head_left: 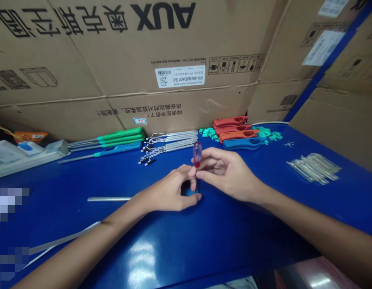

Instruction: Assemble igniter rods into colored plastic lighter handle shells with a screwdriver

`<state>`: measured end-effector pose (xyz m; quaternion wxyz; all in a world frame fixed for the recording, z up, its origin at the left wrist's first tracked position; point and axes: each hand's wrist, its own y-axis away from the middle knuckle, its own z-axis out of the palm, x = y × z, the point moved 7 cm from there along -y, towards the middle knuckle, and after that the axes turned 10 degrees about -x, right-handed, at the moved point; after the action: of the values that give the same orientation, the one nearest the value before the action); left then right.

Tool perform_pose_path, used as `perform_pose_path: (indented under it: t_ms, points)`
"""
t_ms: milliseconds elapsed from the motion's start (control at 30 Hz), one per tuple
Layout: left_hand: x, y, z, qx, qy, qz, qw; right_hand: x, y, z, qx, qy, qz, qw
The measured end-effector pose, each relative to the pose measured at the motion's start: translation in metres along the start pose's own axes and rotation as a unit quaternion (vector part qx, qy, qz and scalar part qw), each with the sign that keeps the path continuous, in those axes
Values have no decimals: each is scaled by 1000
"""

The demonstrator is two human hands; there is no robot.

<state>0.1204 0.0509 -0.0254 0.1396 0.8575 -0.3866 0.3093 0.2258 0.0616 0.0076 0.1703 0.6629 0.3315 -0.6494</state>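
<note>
In the middle of the table my right hand (230,170) is closed on a screwdriver (197,154) with a clear reddish-purple handle. The screwdriver stands upright, its tip end hidden among the fingers. Against the tabletop, my left hand (170,190) grips a blue handle (189,192), mostly covered by the fingers. A slim metal tube (109,199) sticks out to the left from under that hand and looks like part of the same long-necked lighter.
Behind my hands lie silver tubes with wires (179,140), green-handled lighters (122,137), red and orange handle shells (230,126), and small green pieces (268,133). Clear plastic parts (315,167) lie right, a power strip (29,158) left. Cardboard (125,52) walls the back.
</note>
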Motion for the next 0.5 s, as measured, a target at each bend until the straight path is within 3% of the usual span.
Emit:
perform_pose_path:
  t_ms: [233,500]
  points:
    - [12,2,3,-36,-113,2,993,-3,-3,-29,73,11,-35,997]
    - [32,0,16,-30,-354,7,935,6,-4,-27,84,48,-25,995]
